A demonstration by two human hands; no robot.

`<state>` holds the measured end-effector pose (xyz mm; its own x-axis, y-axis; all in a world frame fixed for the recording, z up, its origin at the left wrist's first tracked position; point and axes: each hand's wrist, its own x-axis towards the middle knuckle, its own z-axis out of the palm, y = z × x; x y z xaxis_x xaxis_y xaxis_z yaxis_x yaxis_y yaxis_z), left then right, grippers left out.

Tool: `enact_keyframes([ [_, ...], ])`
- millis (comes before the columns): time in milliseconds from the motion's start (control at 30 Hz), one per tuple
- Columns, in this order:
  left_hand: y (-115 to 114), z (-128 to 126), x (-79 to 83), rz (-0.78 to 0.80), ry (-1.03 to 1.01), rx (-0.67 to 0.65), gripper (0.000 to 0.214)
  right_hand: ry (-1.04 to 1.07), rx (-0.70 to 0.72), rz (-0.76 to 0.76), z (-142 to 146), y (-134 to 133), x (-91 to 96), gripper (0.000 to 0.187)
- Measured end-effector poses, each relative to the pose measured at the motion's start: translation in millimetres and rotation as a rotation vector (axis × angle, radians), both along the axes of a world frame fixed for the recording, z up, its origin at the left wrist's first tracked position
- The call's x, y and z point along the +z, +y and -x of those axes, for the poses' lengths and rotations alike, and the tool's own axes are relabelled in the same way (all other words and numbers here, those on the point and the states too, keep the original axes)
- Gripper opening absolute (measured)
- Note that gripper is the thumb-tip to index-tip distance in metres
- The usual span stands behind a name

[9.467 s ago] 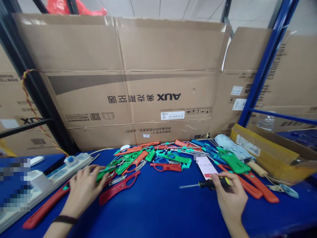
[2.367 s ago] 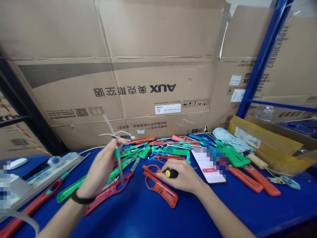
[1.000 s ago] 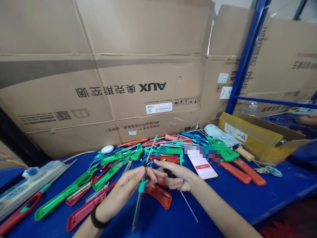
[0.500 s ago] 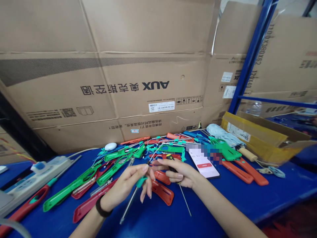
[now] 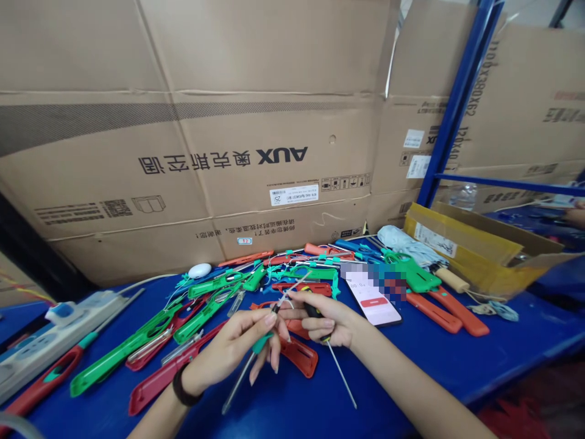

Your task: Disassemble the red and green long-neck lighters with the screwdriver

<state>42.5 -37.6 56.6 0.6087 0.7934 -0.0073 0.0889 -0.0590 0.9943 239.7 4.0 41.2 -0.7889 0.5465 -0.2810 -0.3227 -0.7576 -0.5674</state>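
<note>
Cardboard (image 5: pixel 228 131) is walling off the back of the blue surface (image 5: pixel 292 408), while a power strip (image 5: pixel 59 335) is lying along the left side and a yellow box (image 5: pixel 461 247) is sitting open at the right. Between them, green shells (image 5: pixel 109 360) and other loose parts are spreading across the middle.

Above the near part of the surface, the left hand (image 5: pixel 242 332) is grasping a rod (image 5: pixel 240 384), its grip closing near the green collar (image 5: pixel 261 343), and the rod's long metal end is slanting down toward the person. Just beside it, the right hand (image 5: pixel 331 317) is clasping a driver (image 5: pixel 342 374), the shaft pointing down and away from the rod. Its fingertips are coming close to the rod's upper end, where a thin pale piece (image 5: pixel 297 286) is sticking out; whether they are touching it is hard to tell.

Beneath the hands, orange shells (image 5: pixel 301 358) are lying apart from the rod, and a phone (image 5: pixel 377 308) is resting to the right.

Judging by this, handling of the rod's upper end by finger is seemingly the step in hand, the driver merely being parked in the palm. Such a move is calling for a steady left grip, free right fingertips and a driver tip staying clear.
</note>
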Motion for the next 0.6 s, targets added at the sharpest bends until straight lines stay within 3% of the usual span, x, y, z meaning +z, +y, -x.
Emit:
enact_keyframes([
  [200,1.1,0.1,-1.3,0.024,0.006,0.005,0.04,-0.017,-0.112,-0.113,-1.8,-4.3,7.4,0.023],
  [367,3.3,0.5,-5.4,0.023,0.039,-0.023,0.041,-0.045,-0.15,-0.082,-0.2,-3.6,5.7,0.019],
  [500,4.0,0.4,-6.4,0.017,0.046,-0.035,0.043,0.019,-0.101,-0.054,2.3,-1.3,0.2,0.014],
  [600,3.9,0.2,-4.5,-0.013,0.039,-0.02,0.043,0.104,-0.116,-0.09,2.2,-1.1,-1.7,0.026],
])
